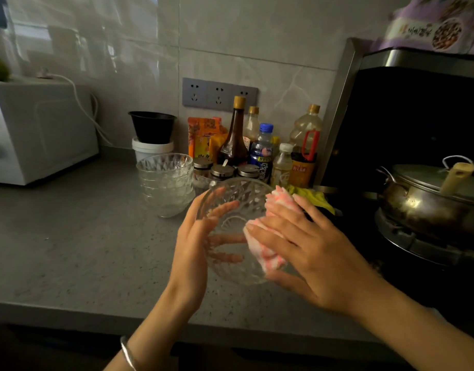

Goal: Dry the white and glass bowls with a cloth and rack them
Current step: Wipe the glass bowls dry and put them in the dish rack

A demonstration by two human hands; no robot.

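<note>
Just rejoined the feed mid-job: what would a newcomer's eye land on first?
A cut-glass bowl is held tilted over the counter, the left hand cupping it while the right hand presses a pink-and-white cloth into it. Behind it a stack of glass bowls stands on the counter; a lidded metal pot sits far right.

The glass bowl [232, 219] is clear, glossy cut glass with a faceted pattern, as is the stack of bowls [165, 180], while the cloth [268, 259] looks soft and nubbly, a matt pink-and-white weave. The countertop [70, 236] is matt, speckled grey stone, the wall tiles [230, 36] are glossy and marbled, and the pot [423, 212] is dull, tarnished metal.
</note>
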